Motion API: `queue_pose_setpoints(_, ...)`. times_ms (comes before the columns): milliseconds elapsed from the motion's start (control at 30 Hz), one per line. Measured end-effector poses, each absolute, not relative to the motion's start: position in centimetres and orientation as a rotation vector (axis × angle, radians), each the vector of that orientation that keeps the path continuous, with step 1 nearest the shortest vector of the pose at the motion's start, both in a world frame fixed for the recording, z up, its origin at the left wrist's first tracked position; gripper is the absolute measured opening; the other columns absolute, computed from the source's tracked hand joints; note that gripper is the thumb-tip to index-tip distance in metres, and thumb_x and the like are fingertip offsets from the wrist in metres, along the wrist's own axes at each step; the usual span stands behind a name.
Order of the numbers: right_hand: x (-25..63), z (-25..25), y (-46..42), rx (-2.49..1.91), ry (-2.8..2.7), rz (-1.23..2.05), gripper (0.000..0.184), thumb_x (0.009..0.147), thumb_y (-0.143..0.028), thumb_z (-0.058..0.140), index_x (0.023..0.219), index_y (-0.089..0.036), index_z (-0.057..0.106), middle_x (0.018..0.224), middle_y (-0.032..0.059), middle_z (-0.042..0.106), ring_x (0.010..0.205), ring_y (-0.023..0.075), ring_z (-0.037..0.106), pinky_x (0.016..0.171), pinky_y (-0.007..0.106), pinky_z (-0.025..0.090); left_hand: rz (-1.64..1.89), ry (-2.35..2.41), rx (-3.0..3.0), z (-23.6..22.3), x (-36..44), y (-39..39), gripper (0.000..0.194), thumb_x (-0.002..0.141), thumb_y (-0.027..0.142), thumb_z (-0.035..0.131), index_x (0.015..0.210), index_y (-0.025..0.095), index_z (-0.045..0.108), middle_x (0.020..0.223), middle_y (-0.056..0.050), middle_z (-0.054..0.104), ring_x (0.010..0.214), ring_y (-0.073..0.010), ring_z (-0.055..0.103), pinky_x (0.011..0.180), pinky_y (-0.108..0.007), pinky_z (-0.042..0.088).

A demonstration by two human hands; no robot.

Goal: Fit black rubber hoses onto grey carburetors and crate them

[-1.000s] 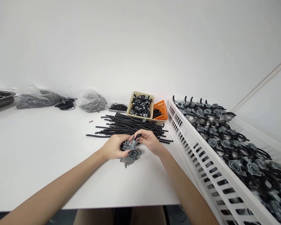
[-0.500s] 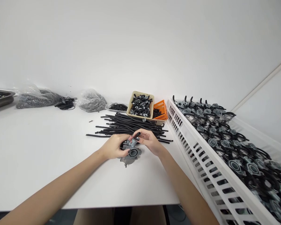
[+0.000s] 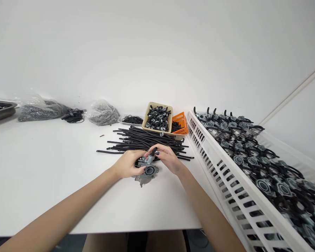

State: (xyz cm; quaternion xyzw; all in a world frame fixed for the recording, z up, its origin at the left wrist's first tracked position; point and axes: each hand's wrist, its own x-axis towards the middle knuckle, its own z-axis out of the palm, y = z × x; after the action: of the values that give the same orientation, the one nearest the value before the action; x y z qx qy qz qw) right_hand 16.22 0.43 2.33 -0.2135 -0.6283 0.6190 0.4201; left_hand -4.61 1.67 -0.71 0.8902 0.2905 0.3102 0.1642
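Note:
A grey metal carburettor (image 3: pixel 147 172) with a round black opening rests low over the white table (image 3: pixel 47 175). My left hand (image 3: pixel 127 164) grips its left side. My right hand (image 3: pixel 168 158) pinches a short black hose piece (image 3: pixel 153 152) at the top of the part, fingertips close together. Just behind both hands lies a pile of black rubber hoses (image 3: pixel 144 140).
A beige tray of black-and-grey fittings (image 3: pixel 159 119) and an orange basket (image 3: pixel 180 123) stand behind the hoses. A long white slotted crate (image 3: pixel 225 175) full of assembled carburettors runs along the right. Plastic bags of small parts (image 3: pixel 102 112) and a metal tray (image 3: pixel 0 108) sit at the far left.
My right fingers have shifted slightly on the black hose piece at the top of the carburettor. My left hand and the part have stayed in place.

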Motion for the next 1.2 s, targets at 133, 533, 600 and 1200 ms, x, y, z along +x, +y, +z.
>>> queue_pose_setpoints(133,16.20,2.35,0.46,-0.535,-1.584,1.536,0.032,0.082,-0.044,0.067,0.097,-0.016,0.068,0.092,0.0093,0.072,0.094,0.0218,0.062,0.089,0.035,0.044,0.877,0.829,2.537,-0.75,-4.64,1.70,0.024,0.081,0.040,0.050,0.084,0.017,0.056,0.073,-0.002,0.060,0.066,-0.0159,0.056,0.062,-0.024,0.042)
queue_pose_setpoints(533,16.14,2.31,0.50,-0.545,-1.595,1.517,0.034,0.083,-0.047,0.065,0.097,-0.016,0.068,0.092,0.0095,0.071,0.093,0.0212,0.062,0.089,0.036,0.045,0.876,0.843,2.542,-0.72,-4.64,1.71,0.024,0.082,0.041,0.049,0.082,0.018,0.055,0.071,-0.001,0.058,0.063,-0.0150,0.054,0.060,-0.024,0.041)
queue_pose_setpoints(600,16.21,2.17,0.61,-0.539,-1.586,1.537,0.031,0.083,-0.043,0.066,0.098,-0.016,0.068,0.092,0.0091,0.072,0.092,0.0207,0.063,0.088,0.035,0.046,0.872,0.834,2.538,-0.74,-4.65,1.72,0.024,0.082,0.041,0.049,0.083,0.018,0.055,0.072,-0.001,0.059,0.064,-0.0152,0.054,0.061,-0.024,0.041)
queue_pose_setpoints(1200,16.29,2.02,0.62,-0.626,-1.621,1.534,0.032,0.074,-0.036,0.078,0.097,-0.017,0.065,0.097,0.0082,0.072,0.088,0.0180,0.067,0.083,0.033,0.053,0.866,0.827,2.524,-0.55,-4.63,1.63,0.022,0.081,0.039,0.049,0.081,0.018,0.054,0.072,-0.002,0.059,0.064,-0.0158,0.055,0.061,-0.024,0.041)
